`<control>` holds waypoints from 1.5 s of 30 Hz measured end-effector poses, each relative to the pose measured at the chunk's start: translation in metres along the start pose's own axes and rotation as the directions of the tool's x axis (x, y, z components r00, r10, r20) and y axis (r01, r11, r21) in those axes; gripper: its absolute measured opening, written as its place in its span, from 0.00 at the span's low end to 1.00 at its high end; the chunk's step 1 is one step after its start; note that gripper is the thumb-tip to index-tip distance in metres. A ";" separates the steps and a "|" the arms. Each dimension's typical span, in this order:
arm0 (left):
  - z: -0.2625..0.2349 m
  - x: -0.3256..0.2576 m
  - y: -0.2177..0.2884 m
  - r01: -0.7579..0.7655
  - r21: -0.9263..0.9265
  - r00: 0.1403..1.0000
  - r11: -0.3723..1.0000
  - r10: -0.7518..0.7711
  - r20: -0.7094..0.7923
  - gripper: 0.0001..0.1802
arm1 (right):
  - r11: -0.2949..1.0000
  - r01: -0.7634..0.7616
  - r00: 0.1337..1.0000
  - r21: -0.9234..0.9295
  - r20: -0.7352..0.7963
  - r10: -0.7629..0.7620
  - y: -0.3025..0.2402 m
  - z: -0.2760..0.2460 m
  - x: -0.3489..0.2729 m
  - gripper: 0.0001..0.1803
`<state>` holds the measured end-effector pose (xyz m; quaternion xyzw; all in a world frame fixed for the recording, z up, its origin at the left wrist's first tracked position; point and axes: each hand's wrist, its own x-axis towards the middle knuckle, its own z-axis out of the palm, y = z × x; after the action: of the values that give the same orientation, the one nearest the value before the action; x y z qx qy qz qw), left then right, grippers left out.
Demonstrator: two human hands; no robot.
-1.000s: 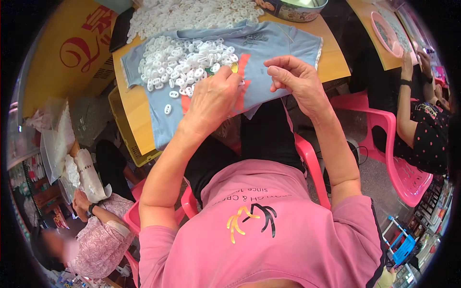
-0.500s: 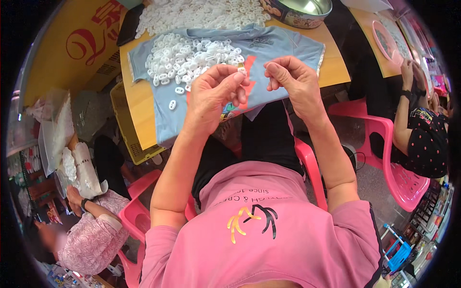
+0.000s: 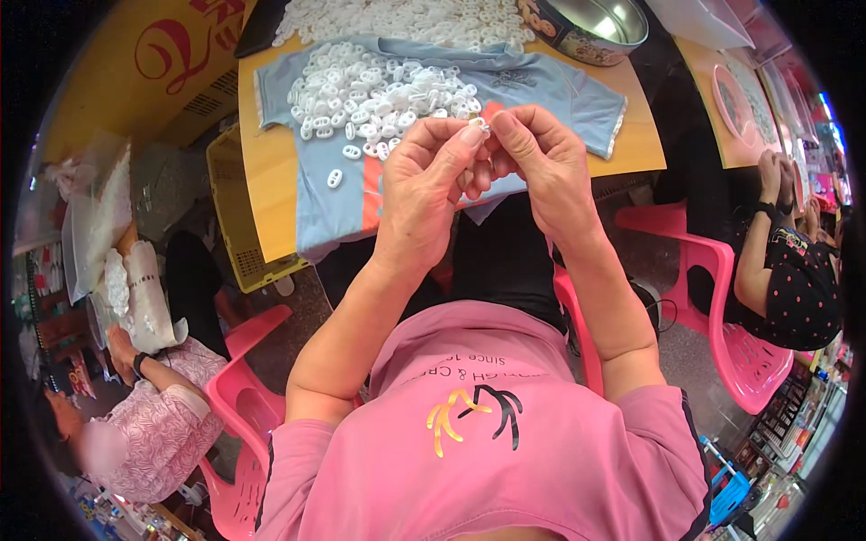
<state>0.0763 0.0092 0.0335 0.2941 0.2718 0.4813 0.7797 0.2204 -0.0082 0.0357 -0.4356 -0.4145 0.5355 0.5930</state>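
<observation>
A small white piece (image 3: 478,123) is pinched by the thumb and fingers of the left hand (image 3: 417,185) and is held up above a blue shirt (image 3: 559,99). The right hand (image 3: 552,173) is placed close against it: its fingers are curled, and its thumb and forefinger are bent in at the piece. Whether anything is gripped by the right hand cannot be told, as the detail at the fingertips is too small.

The shirt is spread on a yellow table (image 3: 266,203), with part of it hung over the near edge. On it a pile (image 3: 383,95) of oval white pieces, many pierced by two holes, is heaped just beyond the left hand. A loose piece (image 3: 335,178) is seen on the shirt, to the left of that hand, near an orange print (image 3: 372,194).

Behind the shirt, a wider heap (image 3: 406,20) of white pieces is spread, and a round tin (image 3: 577,43) is set to its right. A yellow crate (image 3: 236,221) is seen below the table's left edge. One co-worker (image 3: 158,424) is seated at the left, another (image 3: 798,293) at the right.
</observation>
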 end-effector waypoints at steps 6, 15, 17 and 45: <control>0.002 0.000 -0.004 -0.067 0.033 0.997 0.997 0.068 -0.028 0.08 | 0.999 -0.009 0.999 0.034 -0.040 0.010 0.001 0.003 0.000 0.12; 0.006 -0.002 -0.008 -0.174 0.155 0.982 0.972 0.183 -0.044 0.08 | 0.996 0.048 0.997 -0.070 -0.063 -0.052 0.005 0.007 0.000 0.11; 0.005 -0.003 -0.010 -0.231 0.253 0.966 0.940 0.252 -0.054 0.08 | 0.983 0.118 0.989 -0.141 -0.067 -0.128 0.005 0.010 -0.001 0.10; -0.017 0.007 -0.006 -0.070 0.043 0.997 0.997 0.072 -0.030 0.07 | 0.793 0.250 0.968 -0.556 0.153 -0.198 0.000 -0.010 0.015 0.09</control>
<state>0.0704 0.0172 0.0170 0.3123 0.2837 0.5075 0.7513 0.2313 0.0062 0.0333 -0.5172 -0.6297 0.3310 0.4758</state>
